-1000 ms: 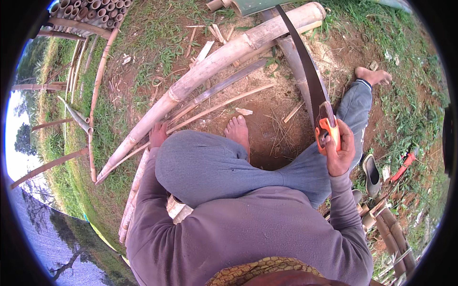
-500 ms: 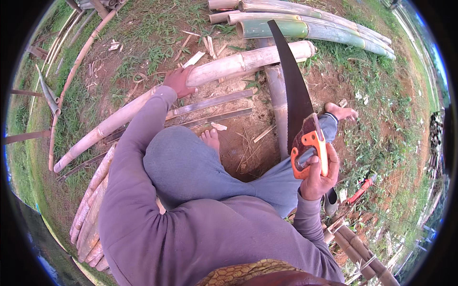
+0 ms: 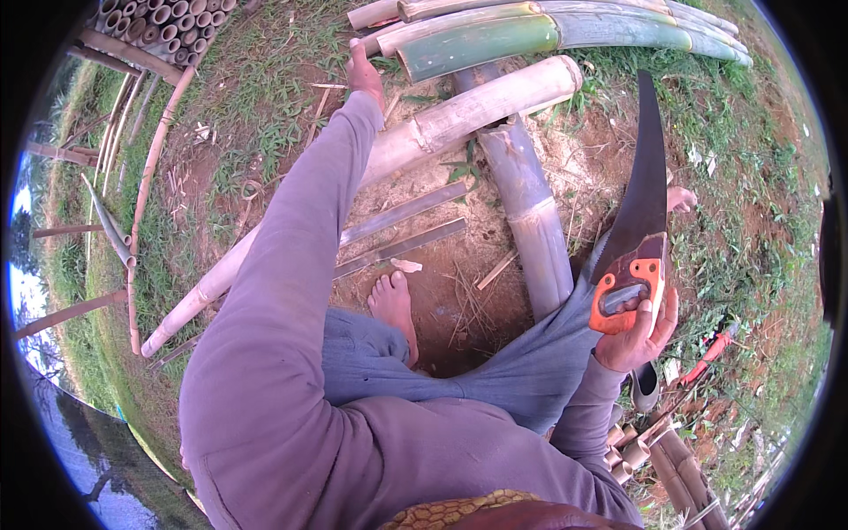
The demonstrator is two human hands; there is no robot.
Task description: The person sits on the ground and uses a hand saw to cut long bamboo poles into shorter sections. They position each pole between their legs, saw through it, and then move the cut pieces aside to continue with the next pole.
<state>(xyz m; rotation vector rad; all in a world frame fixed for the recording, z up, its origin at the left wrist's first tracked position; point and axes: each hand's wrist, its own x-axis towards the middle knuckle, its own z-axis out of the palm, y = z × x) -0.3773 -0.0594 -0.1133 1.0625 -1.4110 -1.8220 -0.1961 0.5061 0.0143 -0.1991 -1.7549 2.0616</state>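
My right hand [image 3: 638, 337] is closed round the orange-and-dark handle of a handsaw [image 3: 638, 190], whose long, dark, curved blade points up and away from me. Stretched far forward, my left hand [image 3: 366, 74] has its fingers extended and holds nothing that I can see. It is beside the cut ends of several bamboo poles [image 3: 477, 46], one of them green. Below it, a pale bamboo pole [image 3: 481, 104] slants across the ground, partly hidden by my left sleeve. A thick greyish bamboo piece [image 3: 530, 212] lies crosswise near its right end.
Two flat bamboo strips [image 3: 402, 247] lie by my bare foot [image 3: 394, 305]. On the right are a red-handled tool [image 3: 709, 358], a dark shoe [image 3: 646, 387] and more bamboo [image 3: 680, 473]. Stacked bamboo [image 3: 168, 31] and a pole frame [image 3: 146, 194] stand at the far left.
My left hand has left the pale bamboo pole and reached forward towards the far poles. My right hand has moved the handsaw to the right, its blade now more upright.
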